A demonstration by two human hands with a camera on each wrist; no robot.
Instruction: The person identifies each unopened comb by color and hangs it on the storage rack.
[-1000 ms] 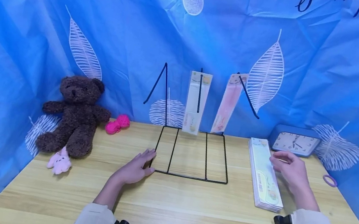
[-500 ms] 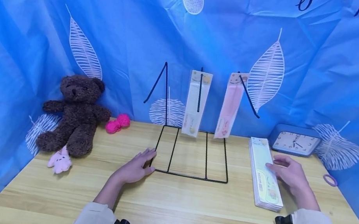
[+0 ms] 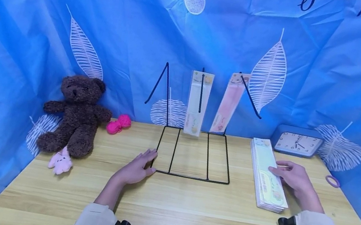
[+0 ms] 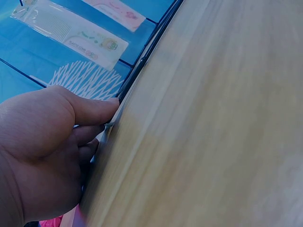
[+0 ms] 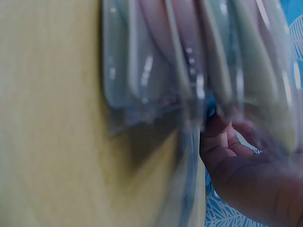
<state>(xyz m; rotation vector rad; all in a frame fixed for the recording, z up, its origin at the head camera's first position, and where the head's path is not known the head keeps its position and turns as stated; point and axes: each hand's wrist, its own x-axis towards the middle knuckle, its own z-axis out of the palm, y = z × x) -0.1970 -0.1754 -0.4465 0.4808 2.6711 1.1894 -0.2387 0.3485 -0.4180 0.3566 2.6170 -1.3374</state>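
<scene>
The wire rack (image 3: 187,177) is gripped at its near-left corner by the left hand (image 3: 133,168). The stack's (image 3: 268,208) top comb pack (image 3: 267,181) is pinched by the right hand (image 3: 296,179).

- Blue cloth (image 3: 184,45), far left: "Happy Easter", black script, upside down.
- Same cloth, far right: the same wording, upside down, cut by the picture's top edge; "Easter" mostly legible.
- Clock (image 3: 296,144), far right: 2, 3, 4 at right; 5, 6, 7 along the bottom; 8, 9, 10 at left. Top middle unclear.
- Pale hanging packet (image 4: 71,35), left wrist view: "PLASTIC COMB", last letter soft.
- Pink hanging packet (image 3: 229,104), right of it: print illegible.
- Stacked packets (image 3: 268,175), right: print illegible.
</scene>
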